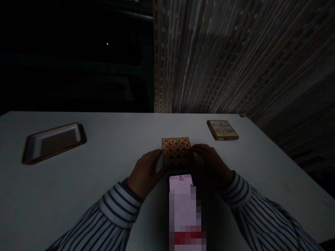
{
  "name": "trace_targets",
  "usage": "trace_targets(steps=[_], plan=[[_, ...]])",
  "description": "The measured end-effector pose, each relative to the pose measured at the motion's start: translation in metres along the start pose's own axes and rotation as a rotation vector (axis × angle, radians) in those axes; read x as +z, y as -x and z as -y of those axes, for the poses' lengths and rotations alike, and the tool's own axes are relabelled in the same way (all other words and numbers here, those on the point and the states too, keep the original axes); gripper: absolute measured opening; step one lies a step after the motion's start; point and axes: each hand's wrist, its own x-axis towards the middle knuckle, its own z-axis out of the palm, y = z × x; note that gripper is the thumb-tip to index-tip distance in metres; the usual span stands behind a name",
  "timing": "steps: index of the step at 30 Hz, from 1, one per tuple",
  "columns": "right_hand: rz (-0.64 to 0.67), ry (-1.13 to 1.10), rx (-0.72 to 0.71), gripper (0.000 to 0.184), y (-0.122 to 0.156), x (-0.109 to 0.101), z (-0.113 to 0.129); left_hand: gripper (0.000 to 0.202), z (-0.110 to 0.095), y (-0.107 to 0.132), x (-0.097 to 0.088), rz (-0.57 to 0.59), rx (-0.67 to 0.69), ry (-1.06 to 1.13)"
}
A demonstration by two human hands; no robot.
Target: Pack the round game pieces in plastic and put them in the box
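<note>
Between my hands, on the white table, is a squarish set of Chinese chess pieces. Its round pale discs carry red characters and sit in even rows, in what looks like a clear case. My left hand grips the left side, thumb at the near corner and fingers along the edge. On the right side, the fingers of my right hand close against the edge. Shadow darkens the near rows. Just below lies a lit phone, its screen mostly blurred out.
A shallow brown-rimmed tray with a pale inside stands at the left of the table. At the back right lies a flat printed box. A string curtain hangs behind the far edge. The room is dim.
</note>
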Motion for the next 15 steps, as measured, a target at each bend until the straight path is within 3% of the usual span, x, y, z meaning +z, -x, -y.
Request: trace_targets(steps=[3, 8, 15], plan=[[0.120, -0.032, 0.100, 0.044, 0.0066, -0.0015, -0.0091, 0.053, 0.0018, -0.0002, 0.0001, 0.031, -0.013, 0.000], [0.260, 0.005, 0.130, 0.053, 0.0084, 0.0036, -0.0083, 0.051, 0.0049, 0.0010, 0.0025, 0.066, -0.001, -0.033], [0.268, 0.021, 0.156, 0.046, 0.0066, 0.0040, -0.0009, 0.048, 0.0082, 0.0017, 0.0058, 0.075, -0.008, -0.037]])
